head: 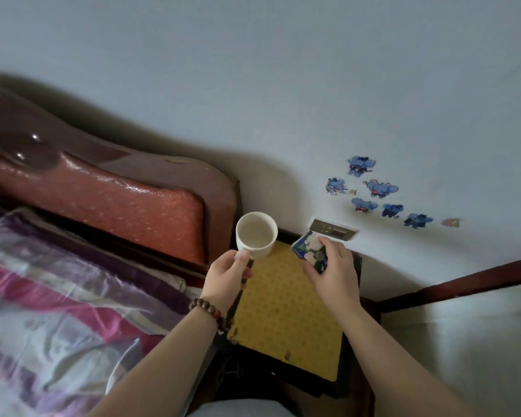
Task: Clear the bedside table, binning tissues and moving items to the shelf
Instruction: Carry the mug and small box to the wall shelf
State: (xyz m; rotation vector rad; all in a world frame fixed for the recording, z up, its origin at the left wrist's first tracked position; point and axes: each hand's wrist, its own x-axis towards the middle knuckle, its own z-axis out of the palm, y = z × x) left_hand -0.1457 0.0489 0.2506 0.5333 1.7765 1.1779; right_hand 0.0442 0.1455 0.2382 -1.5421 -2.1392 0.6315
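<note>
White ceramic mug [256, 235] is held by its handle in the left hand [227, 273], above the yellow patterned mat [286, 311] of the bedside table. A blue floral tissue packet [311, 249] is pinched by the right hand [333, 270]. Tilting could spill any contents; wrists are bent downward.

A white mug [256, 235] and a blue packet [310, 251] printed with white flowers above the table's [286, 314] mustard-yellow, diamond-patterned mat — beside a red-orange speckled headboard [127, 206], pink-and-purple striped bedding [57, 284], blue cartoon stickers [379, 189] on a pale wall [253, 70].
</note>
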